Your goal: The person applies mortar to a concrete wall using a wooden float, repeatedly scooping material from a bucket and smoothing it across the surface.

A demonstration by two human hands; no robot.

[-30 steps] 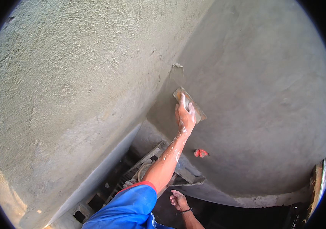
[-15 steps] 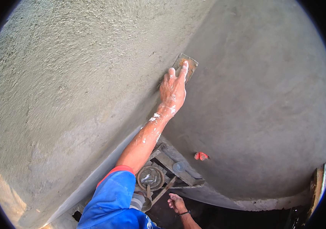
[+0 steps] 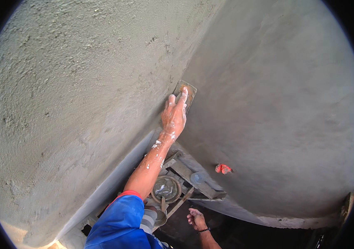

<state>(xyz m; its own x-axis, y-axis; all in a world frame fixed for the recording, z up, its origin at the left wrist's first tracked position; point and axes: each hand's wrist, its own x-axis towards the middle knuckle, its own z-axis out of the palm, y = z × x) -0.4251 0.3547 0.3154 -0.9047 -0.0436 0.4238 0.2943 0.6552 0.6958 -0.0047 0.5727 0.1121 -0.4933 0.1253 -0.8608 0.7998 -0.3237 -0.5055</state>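
My left hand [image 3: 173, 117], spotted with white plaster, is closed on a plastering trowel [image 3: 190, 92], a grey rectangular plate with a rusty patch. One finger or thumb lies stretched along its back. The plate rests at the inner corner where the rough grey plastered wall [image 3: 77, 91] meets the smoother grey wall [image 3: 268, 99]; its handle is hidden under my hand. Low in the view, my right hand [image 3: 196, 219], with a dark bracelet at the wrist, hangs away from the walls. Its fingers are loosely bent and apart, with nothing seen in them.
Below my left arm, a round bucket [image 3: 166, 189] of wet grey mix stands among wooden planks [image 3: 185, 172]. A round pan-like thing [image 3: 160, 218] sits beside it. A crumpled red piece [image 3: 224, 168] sticks out of the smoother wall. Dark space lies beneath that wall's lower edge.
My left hand and the trowel have moved down and left in the view, along the corner. The view has shifted slightly too. My right hand hangs in nearly the same place.
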